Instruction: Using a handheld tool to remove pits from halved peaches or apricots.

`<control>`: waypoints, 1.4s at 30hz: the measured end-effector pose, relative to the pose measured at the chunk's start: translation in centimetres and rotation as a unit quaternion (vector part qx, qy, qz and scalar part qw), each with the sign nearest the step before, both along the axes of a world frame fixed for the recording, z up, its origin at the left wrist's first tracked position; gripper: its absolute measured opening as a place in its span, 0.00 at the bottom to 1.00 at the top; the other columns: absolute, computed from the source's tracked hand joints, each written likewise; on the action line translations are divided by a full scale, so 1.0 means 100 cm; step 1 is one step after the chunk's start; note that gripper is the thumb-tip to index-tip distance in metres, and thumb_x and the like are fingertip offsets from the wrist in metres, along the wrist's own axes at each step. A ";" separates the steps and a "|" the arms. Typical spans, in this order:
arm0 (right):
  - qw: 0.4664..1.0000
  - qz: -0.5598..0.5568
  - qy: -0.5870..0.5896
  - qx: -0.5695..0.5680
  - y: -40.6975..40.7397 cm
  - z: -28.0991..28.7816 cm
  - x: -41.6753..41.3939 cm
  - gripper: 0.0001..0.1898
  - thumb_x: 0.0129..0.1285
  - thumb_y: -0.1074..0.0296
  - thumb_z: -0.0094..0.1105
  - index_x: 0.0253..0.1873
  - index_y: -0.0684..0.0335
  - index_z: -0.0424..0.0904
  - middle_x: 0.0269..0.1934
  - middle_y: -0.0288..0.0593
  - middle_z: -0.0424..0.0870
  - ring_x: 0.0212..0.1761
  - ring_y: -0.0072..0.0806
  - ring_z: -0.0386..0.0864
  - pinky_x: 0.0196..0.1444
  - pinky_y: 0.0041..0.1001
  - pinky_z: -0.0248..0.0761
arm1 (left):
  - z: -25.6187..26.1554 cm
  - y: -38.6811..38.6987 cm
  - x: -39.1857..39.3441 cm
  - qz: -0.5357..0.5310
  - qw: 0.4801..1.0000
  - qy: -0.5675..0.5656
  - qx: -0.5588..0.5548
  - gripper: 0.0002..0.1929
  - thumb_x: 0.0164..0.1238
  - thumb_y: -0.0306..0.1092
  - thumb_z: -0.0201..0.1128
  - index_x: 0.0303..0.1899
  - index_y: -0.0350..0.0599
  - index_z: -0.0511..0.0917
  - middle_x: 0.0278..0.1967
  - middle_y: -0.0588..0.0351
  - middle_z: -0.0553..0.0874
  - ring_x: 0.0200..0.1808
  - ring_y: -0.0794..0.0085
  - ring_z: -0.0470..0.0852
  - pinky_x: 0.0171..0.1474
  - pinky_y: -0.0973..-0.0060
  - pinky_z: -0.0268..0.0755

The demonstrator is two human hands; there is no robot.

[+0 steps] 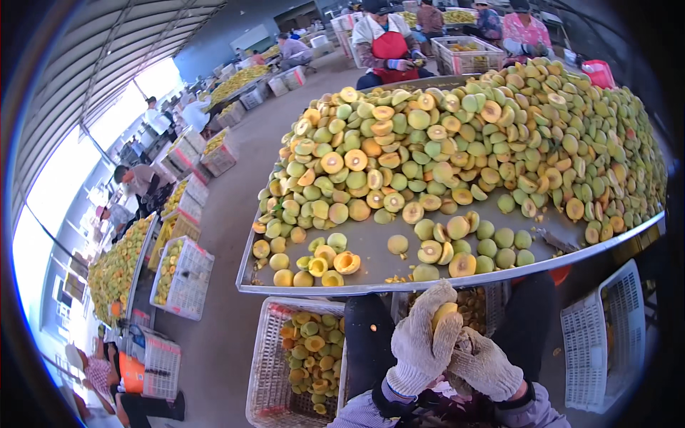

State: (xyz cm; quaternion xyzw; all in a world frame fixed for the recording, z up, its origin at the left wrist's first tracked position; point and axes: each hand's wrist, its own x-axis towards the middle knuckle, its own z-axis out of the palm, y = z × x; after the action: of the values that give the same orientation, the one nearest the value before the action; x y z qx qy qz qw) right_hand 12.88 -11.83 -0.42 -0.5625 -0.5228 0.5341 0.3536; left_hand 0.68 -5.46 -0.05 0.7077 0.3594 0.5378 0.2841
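My left hand [425, 337], in a cream knitted glove, holds a yellow piece of stone fruit [444, 314] between thumb and fingers, over my lap. Close against it is my right hand [484, 364], gloved alike, its fingers curled; whether it grips a tool is hidden. Beyond both hands, a metal-rimmed table [369, 262] bears a large heap of green-yellow stone fruit [417, 139], many halved with pale stones showing. A few hollowed halves [318, 266] lie near the table's front left corner. A dark, flat tool [556, 241] rests on the table at the right.
A white plastic crate [257, 364] of pitted halves stands left of my legs. Between my knees, another crate [495, 307] holds brown bits. A further crate [583, 348] is at the right. A person in a red apron [389, 48] sits across the table; other people work around.
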 end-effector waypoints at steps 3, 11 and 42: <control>0.996 0.007 0.079 -0.049 -0.004 0.002 0.003 0.14 0.54 0.61 0.61 0.42 0.60 0.73 0.30 0.35 0.78 0.29 0.20 0.75 0.34 0.21 0.69 | 0.001 -0.008 0.004 0.030 0.998 0.048 0.023 0.12 0.62 0.30 0.54 0.45 0.35 0.73 0.40 0.49 0.80 0.39 0.69 0.80 0.44 0.75 0.72; 0.966 -0.071 0.151 -0.196 -0.002 0.039 -0.020 0.14 0.52 0.71 0.61 0.44 0.64 0.73 0.33 0.37 0.78 0.31 0.20 0.75 0.33 0.19 0.69 | 0.015 0.005 -0.006 -0.060 0.967 0.105 -0.223 0.13 0.64 0.43 0.53 0.41 0.46 0.76 0.33 0.54 0.83 0.34 0.61 0.81 0.34 0.71 0.72; 0.945 0.073 0.223 -0.228 -0.008 0.037 -0.039 0.13 0.57 0.54 0.58 0.32 0.56 0.71 0.16 0.31 0.71 0.11 0.16 0.66 0.11 0.16 0.58 | 0.020 -0.009 -0.038 -0.277 0.846 -0.313 -0.331 0.20 0.67 0.44 0.50 0.48 0.35 0.70 0.43 0.47 0.78 0.36 0.70 0.78 0.34 0.79 0.73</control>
State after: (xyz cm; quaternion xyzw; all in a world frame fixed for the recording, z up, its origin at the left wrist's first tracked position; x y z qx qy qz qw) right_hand 9.01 -12.62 3.26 -0.4546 -0.3341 0.7755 0.2834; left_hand -3.09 -6.38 1.92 0.4354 0.1974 0.4792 0.7361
